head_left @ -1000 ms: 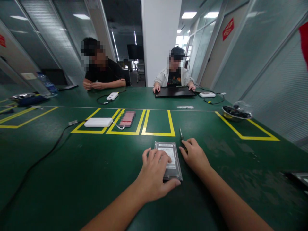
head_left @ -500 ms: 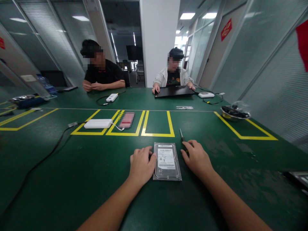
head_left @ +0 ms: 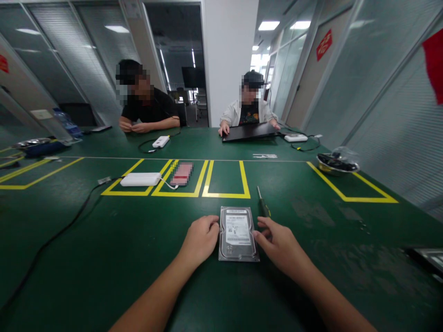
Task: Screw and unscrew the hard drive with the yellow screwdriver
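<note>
Silver hard drive point(head_left: 238, 233) between them, left hand point(head_left: 200, 237) and right hand point(head_left: 282, 242) sit half-open, grips empty, the screwdriver point(head_left: 264, 208) now let go.

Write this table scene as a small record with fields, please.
left hand: beside the hard drive, left edge
right hand: at its right edge, near the screwdriver
hard drive: flat, label up, between the hands
screwdriver: shaft pointing away
bowl: far right, holding dark items
across: person in black; person in white holding a dark panel
</note>
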A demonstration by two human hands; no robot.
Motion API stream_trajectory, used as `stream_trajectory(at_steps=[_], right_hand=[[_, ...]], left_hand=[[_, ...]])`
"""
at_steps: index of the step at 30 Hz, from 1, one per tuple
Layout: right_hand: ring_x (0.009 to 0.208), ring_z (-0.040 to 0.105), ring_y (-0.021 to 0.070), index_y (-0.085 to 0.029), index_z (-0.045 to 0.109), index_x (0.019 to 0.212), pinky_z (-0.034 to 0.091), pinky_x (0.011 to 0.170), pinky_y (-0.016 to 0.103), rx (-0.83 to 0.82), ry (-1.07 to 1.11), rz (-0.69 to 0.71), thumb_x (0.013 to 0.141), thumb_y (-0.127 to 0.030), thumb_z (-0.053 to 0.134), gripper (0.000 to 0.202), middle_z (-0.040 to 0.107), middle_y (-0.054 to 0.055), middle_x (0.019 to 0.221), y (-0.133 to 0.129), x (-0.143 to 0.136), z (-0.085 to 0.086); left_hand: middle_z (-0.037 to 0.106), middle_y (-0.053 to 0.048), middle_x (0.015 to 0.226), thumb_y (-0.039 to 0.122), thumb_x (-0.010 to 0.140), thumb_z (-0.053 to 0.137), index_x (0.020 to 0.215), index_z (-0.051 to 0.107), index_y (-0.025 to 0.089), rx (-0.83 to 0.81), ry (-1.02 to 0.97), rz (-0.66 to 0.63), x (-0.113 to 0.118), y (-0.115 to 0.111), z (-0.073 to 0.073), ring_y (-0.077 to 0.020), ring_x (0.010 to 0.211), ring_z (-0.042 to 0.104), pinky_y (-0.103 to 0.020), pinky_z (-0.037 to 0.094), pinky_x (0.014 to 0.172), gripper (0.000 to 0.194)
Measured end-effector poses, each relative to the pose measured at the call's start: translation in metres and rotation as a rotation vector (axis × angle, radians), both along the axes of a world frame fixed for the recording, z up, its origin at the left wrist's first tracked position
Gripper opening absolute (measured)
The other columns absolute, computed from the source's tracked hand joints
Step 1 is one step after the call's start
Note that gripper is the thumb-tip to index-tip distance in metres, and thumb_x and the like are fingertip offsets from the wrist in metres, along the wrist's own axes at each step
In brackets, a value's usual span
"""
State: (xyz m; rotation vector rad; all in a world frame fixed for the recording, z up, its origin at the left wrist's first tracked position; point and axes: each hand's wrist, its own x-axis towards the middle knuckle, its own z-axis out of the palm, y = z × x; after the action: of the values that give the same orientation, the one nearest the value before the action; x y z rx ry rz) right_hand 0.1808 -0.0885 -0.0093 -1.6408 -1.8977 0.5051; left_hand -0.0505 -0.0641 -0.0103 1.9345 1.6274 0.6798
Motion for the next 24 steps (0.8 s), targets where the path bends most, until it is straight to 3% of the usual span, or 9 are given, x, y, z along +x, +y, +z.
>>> stream_trajectory(at_steps=[3,7,12,18,24], right_hand=[[0.085,0.070,0.0215,-0.010,0.054,0.133,0.058,0.075,0.037,-0.101,0.055,0.060,0.089,-0.032,0.055,0.049,0.070,0.014,0.112,-0.005,-0.001,0.002],[0.112,0.064,0.0244,-0.015,0.047,0.140,0.053,0.094,0.044,-0.204,0.286,0.139,0.087,-0.024,0.056,0.054,0.065,0.014,0.125,-0.010,-0.006,0.003],[0.108,0.066,0.0240,-0.011,0.046,0.138,0.055,0.093,0.045,-0.294,0.563,0.057,0.084,-0.020,0.058,0.056,0.065,0.017,0.123,-0.010,-0.012,0.000],[0.110,0.065,0.0279,-0.012,0.051,0.133,0.054,0.092,0.048,-0.291,0.719,-0.028,0.076,-0.019,0.065,0.059,0.065,0.018,0.123,-0.010,-0.014,-0.001],[0.120,0.058,0.0301,-0.009,0.044,0.141,0.048,0.102,0.046,-0.352,0.843,-0.117,0.070,-0.029,0.070,0.077,0.059,0.020,0.131,-0.004,-0.014,-0.018]], left_hand=[[0.074,-0.004,0.098,0.022,0.089,0.042,0.104,0.075,0.024,-0.019,-0.064,-0.069,-0.001,0.000,-0.002,-0.0232,0.091,0.067,-0.032,0.049,0.081,0.037],[0.074,-0.004,0.098,0.019,0.087,0.045,0.106,0.076,0.023,-0.015,-0.140,-0.084,0.002,-0.001,-0.004,-0.0237,0.094,0.066,-0.033,0.049,0.085,0.036],[0.075,-0.004,0.100,0.021,0.085,0.051,0.113,0.072,0.020,-0.131,-0.378,-0.071,0.007,-0.005,-0.008,-0.0217,0.088,0.068,-0.032,0.051,0.083,0.035],[0.074,-0.005,0.097,0.026,0.087,0.054,0.115,0.070,0.016,-0.229,-0.582,-0.012,0.012,-0.014,-0.003,-0.0212,0.087,0.067,-0.032,0.051,0.084,0.034],[0.073,-0.006,0.094,0.032,0.085,0.062,0.117,0.069,0.015,-0.236,-0.682,0.071,0.017,-0.016,-0.005,-0.0236,0.094,0.066,-0.033,0.050,0.087,0.037]])
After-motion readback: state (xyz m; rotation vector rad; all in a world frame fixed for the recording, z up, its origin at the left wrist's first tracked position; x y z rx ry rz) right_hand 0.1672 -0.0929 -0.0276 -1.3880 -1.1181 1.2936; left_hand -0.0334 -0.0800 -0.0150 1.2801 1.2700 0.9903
